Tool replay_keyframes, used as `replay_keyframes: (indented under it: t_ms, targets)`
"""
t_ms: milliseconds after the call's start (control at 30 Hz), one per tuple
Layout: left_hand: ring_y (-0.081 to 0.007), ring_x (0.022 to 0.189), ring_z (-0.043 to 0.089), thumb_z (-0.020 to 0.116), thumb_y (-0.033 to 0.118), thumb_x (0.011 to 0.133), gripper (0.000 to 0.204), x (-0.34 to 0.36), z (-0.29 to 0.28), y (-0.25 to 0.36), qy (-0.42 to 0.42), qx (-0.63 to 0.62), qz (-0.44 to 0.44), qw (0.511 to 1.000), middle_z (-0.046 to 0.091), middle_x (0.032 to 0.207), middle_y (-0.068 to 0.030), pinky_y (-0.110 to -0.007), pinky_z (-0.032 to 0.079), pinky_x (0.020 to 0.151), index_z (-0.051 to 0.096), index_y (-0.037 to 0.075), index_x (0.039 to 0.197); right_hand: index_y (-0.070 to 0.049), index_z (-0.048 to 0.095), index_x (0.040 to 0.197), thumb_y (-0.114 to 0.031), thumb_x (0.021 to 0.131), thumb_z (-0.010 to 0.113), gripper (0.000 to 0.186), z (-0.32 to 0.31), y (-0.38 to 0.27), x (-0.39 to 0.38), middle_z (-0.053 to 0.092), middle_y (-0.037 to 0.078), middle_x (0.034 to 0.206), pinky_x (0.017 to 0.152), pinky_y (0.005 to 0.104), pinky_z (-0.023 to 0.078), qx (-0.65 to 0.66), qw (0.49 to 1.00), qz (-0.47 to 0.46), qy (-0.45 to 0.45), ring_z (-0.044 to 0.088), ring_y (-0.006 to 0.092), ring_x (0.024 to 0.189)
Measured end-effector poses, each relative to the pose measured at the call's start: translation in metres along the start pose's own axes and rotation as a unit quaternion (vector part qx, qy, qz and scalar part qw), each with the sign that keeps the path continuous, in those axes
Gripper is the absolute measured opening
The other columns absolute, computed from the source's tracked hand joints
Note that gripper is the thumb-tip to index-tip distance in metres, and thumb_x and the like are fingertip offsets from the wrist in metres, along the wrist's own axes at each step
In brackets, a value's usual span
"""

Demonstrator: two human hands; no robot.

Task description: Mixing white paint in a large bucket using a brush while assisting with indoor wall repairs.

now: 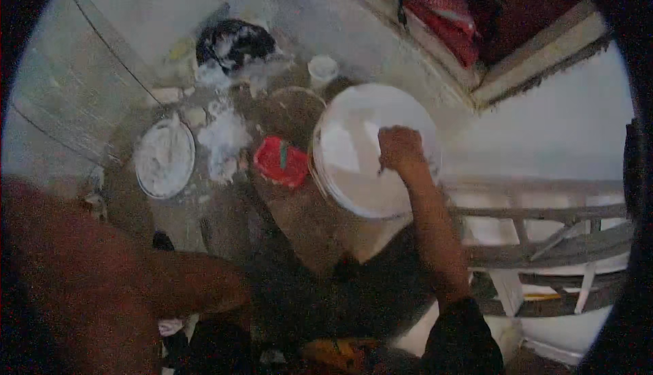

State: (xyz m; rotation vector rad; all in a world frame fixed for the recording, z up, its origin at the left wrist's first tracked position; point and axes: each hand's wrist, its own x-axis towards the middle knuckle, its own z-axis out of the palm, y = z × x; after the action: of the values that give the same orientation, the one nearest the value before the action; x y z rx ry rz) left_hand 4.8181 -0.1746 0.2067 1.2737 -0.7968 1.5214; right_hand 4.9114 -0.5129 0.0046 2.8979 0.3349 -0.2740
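got rt hand over white bucket, a bit rt of centre; looks curled in, but can't tell if clenched on nothing or grasping smth, too dark & blurry. can't tell re touching bucket's top either, nor whether looking at pale liquid or a lid. can't find lt hand in view; only see bare limb at lower lt, arm or leg unclear. see red thing w/ green strip just lt of bucket, whitish plate farther lt, white clumps between. also see small cup & white-smeared black bag on far side. prob. mid-step at bucket, handling its top or contents. next, would call for steady wrist & keeping bucket level.
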Motion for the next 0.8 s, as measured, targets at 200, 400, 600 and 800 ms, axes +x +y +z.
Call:
replay_keyframes:
  t_ms: [200, 400, 600, 800]
  targets:
    - [-0.0160, 0.088, 0.057, 0.063, 0.014, 0.078, 0.023, -0.121, 0.082, -0.068, -0.168, 0.108, -0.399, 0.895, 0.062, 0.099, -0.0057, -0.029, 0.043, 0.076, 0.060, 0.007, 0.099, -0.003, 0.059, 0.092, -0.021, 0.067, 0.068, 0.033, -0.010, 0.040, 0.007, 0.064, 0.018, 0.088, 0.072, 0.0441, 0.050, 0.031, 0.996, 0.064, -0.061, 0.063, 0.0329, 0.085]
    - [-0.0282, 0.088, 0.058, 0.067, 0.018, 0.075, 0.028, -0.252, 0.101, -0.064, -0.353, 0.157, -0.424, 0.819, 0.063, 0.093, -0.0107, -0.039, 0.044, 0.082, 0.060, 0.007, 0.099, -0.010, 0.066, 0.079, -0.018, 0.067, 0.061, 0.015, -0.012, 0.053, 0.007, 0.065, 0.015, 0.086, 0.074, 0.0428, 0.050, 0.032, 0.990, 0.133, -0.022, 0.063, 0.0319, 0.082]
    - [-0.0308, 0.087, 0.059, 0.063, 0.021, 0.077, 0.022, -0.270, 0.102, -0.078, -0.401, 0.117, -0.510, 0.752, 0.063, 0.088, -0.0144, -0.040, 0.045, 0.081, 0.064, 0.006, 0.092, -0.010, 0.066, 0.077, -0.020, 0.068, 0.061, 0.014, -0.006, 0.061, 0.012, 0.064, 0.014, 0.084, 0.075, 0.0428, 0.049, 0.020, 0.994, 0.077, -0.070, 0.062, 0.0323, 0.083]
    - [-0.0287, 0.083, 0.062, 0.064, 0.021, 0.074, 0.023, -0.276, 0.103, -0.089, -0.398, 0.159, -0.508, 0.747, 0.065, 0.087, -0.0118, -0.040, 0.048, 0.078, 0.066, 0.007, 0.092, -0.002, 0.059, 0.095, -0.025, 0.071, 0.066, 0.034, -0.042, 0.030, 0.001, 0.062, 0.019, 0.094, 0.076, 0.0436, 0.050, 0.036, 0.994, 0.086, -0.050, 0.061, 0.0336, 0.091]
